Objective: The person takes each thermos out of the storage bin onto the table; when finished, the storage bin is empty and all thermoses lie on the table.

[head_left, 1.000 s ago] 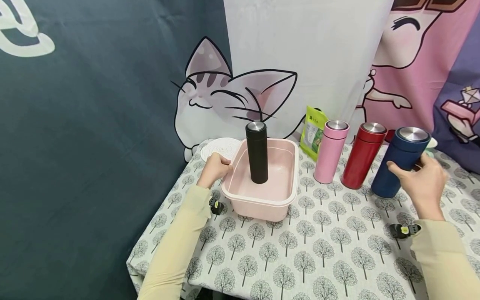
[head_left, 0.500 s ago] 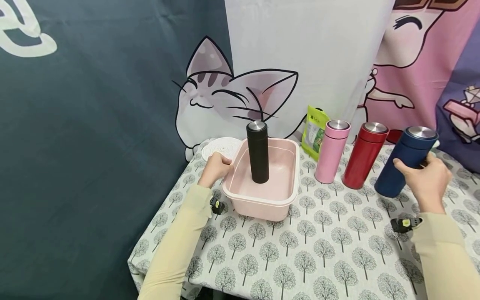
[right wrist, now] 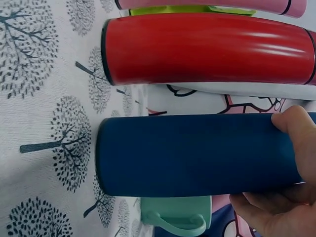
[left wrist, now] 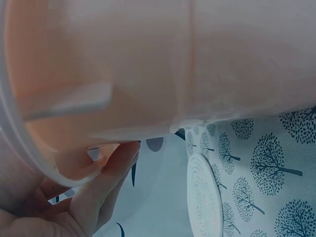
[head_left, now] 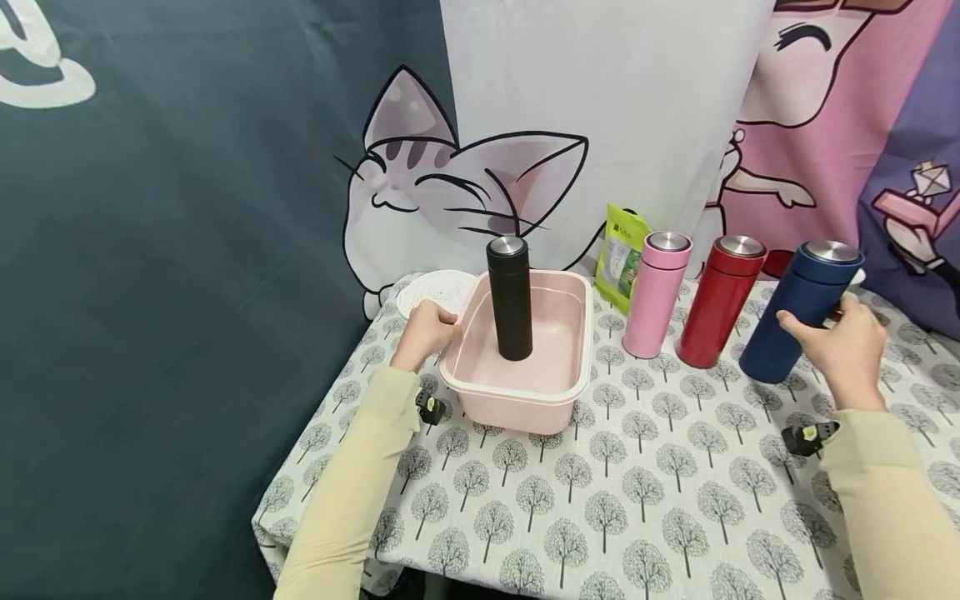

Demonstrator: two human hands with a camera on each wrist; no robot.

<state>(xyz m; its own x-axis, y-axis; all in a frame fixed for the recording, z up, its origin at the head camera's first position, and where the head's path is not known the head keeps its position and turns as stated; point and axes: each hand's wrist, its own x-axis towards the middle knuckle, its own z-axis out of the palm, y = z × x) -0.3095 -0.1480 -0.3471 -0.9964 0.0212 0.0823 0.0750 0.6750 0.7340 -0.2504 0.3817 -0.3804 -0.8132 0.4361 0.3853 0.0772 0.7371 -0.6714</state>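
A black thermos (head_left: 511,304) stands upright inside the pale pink plastic basin (head_left: 551,406). My left hand (head_left: 426,335) pinches the basin's left rim between thumb and fingers, as the left wrist view (left wrist: 89,197) also shows. At the right of the head view, my right hand (head_left: 847,348) grips a blue thermos (head_left: 797,312) round its upper half; in the right wrist view its base is right at the tablecloth. Left of it stand a red thermos (head_left: 722,304) and a pink thermos (head_left: 657,300), both with silver-topped lids.
A green packet (head_left: 619,258) stands behind the pink thermos. A round white mat (head_left: 431,289) lies behind the basin's left side. Behind the blue thermos is a mint-green mug (right wrist: 175,212). The tree-print tablecloth (head_left: 600,500) ends at the left and front; printed curtains (head_left: 525,83) hang behind.
The blue thermos's top has shifted right and away, widening the gap to the red one, then stayed nearly still. My left hand keeps its hold on the basin; the view tilts slightly.
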